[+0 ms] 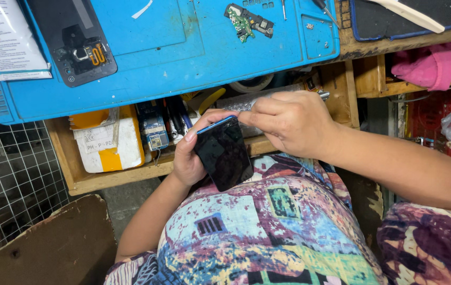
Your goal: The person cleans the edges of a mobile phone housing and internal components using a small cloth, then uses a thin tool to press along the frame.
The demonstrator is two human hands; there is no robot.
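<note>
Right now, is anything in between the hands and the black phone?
No, nothing visible. The left hand holds the black phone from behind, propped on the knee in patterned cloth. The right hand pinches at its top edge, so both already touch it.

A single head-worn camera looks steeply down, close over the person's lap. The near edge of the blue-matted surface point(183, 58) runs across the top of its view.

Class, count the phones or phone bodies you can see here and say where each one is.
2. One dark phone is held in the left hand over the lap; one opened phone body lies on the blue mat. Others may be hidden in the drawer.
</note>
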